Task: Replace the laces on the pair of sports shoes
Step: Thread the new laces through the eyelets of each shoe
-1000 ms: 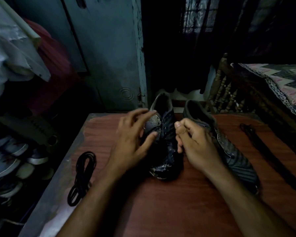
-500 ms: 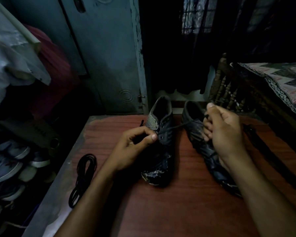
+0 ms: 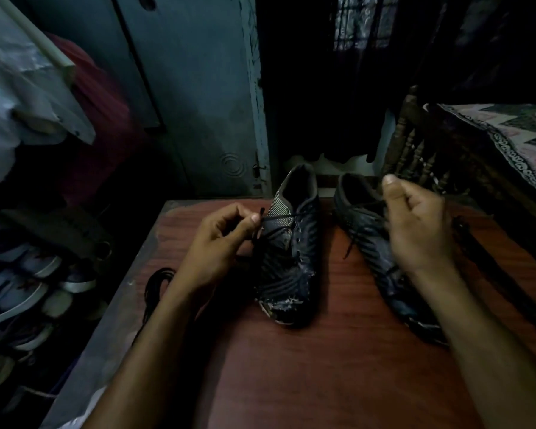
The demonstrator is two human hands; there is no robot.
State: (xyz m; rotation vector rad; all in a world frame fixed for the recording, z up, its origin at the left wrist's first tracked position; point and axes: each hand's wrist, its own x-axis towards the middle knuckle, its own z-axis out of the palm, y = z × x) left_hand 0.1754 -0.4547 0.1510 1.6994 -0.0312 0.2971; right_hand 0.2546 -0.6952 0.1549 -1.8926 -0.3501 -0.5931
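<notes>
Two dark, worn sports shoes stand side by side on the reddish wooden table (image 3: pixel 322 373), toes toward me. The left shoe (image 3: pixel 291 258) is in the middle. The right shoe (image 3: pixel 365 239) is partly hidden by my right arm. A thin black lace (image 3: pixel 288 215) runs across the top of the left shoe. My left hand (image 3: pixel 220 243) pinches one end of it beside the shoe's left side. My right hand (image 3: pixel 415 224), fingers curled, holds the other stretch of lace raised over the right shoe. A loose lace tail (image 3: pixel 350 247) hangs down between the shoes.
A coiled black lace (image 3: pixel 158 283) lies near the table's left edge, and a dark strap (image 3: pixel 477 246) lies along the right side. A rack with several shoes (image 3: pixel 28 289) stands at left, below hanging clothes (image 3: pixel 28 97). A door (image 3: pixel 192 103) is behind, and a bed (image 3: pixel 520 140) is at right.
My right hand has moved from the left shoe up and to the right, drawing the lace out. My left hand went from resting on the shoe to pinching the lace end.
</notes>
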